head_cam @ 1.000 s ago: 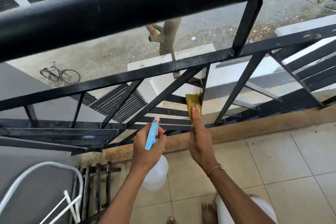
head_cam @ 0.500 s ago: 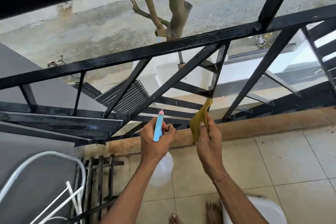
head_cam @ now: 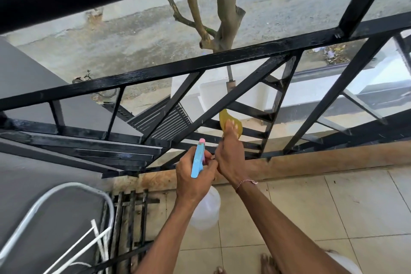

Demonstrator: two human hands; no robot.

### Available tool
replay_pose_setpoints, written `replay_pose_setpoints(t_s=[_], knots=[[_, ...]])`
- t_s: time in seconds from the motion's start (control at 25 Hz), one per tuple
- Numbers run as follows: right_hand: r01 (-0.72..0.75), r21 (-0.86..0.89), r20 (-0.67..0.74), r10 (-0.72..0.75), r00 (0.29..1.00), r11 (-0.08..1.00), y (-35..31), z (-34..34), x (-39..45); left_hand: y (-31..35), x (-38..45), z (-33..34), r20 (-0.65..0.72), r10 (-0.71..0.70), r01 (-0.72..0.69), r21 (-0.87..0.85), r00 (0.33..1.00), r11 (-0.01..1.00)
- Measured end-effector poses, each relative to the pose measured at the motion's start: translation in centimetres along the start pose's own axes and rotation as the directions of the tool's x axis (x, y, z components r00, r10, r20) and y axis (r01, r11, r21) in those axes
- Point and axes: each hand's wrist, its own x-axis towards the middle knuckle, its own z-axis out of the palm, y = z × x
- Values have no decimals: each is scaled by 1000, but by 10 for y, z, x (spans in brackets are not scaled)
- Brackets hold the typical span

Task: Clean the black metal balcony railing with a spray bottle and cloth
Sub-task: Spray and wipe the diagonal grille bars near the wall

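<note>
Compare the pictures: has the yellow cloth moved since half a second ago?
Yes. The cloth, then hanging below the railing's upright bar, is now pressed by the right hand onto a horizontal slat left of that bar.

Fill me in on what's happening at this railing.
A person is cleaning the black railing on a tiled balcony. The right hand presses a yellow cloth against one of the lower bars, fingers stretched over it. The left hand grips a spray bottle with a blue head and a clear body, held just beside the right hand and pointed towards the bars. Some bars look wet and shiny. Wiping is under way.
</note>
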Motion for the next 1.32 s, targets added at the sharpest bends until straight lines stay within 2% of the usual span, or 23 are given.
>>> replay_pose_setpoints(t_s=[0.16,0.24,0.4,0.52,0.64,0.72,0.8,0.96,1.04,1.2,1.32], knots=[[279,2,65,-278,958,960,-20,1,-10,-7,6,-21,-20,39,-39,-20,999,999],[368,5,71,-368,927,930,-17,-2,-12,-11,7,-24,-26,48,-49,-23,998,999],[488,-220,214,-447,869,844,15,-13,-9,-10,4,-13,-42,22,-20,31,999,999],[441,-282,184,-403,896,852,48,-23,-3,-9,2,-3,-10,11,-10,6,1000,1000],[200,-294,122,-171,978,935,93,-43,10,-10,5,2,14,32,-32,12,999,999],[57,-290,116,-25,993,955,114,-56,15,-16,6,6,38,45,-45,9,998,999],[30,-277,116,3,993,960,115,-54,15,-18,8,8,38,51,-52,18,998,998],[-84,-143,-43,78,996,986,83,-35,15,-27,8,10,56,23,-23,-7,998,1000],[-45,-134,-43,39,998,990,54,-26,10,-29,9,9,51,19,-19,-2,999,1000],[222,-73,23,-221,975,972,-26,-11,-6,-30,6,3,31,57,-56,-24,998,998],[361,-75,55,-358,932,929,-24,0,-17,-37,4,-1,56,49,-49,-2,997,999]])
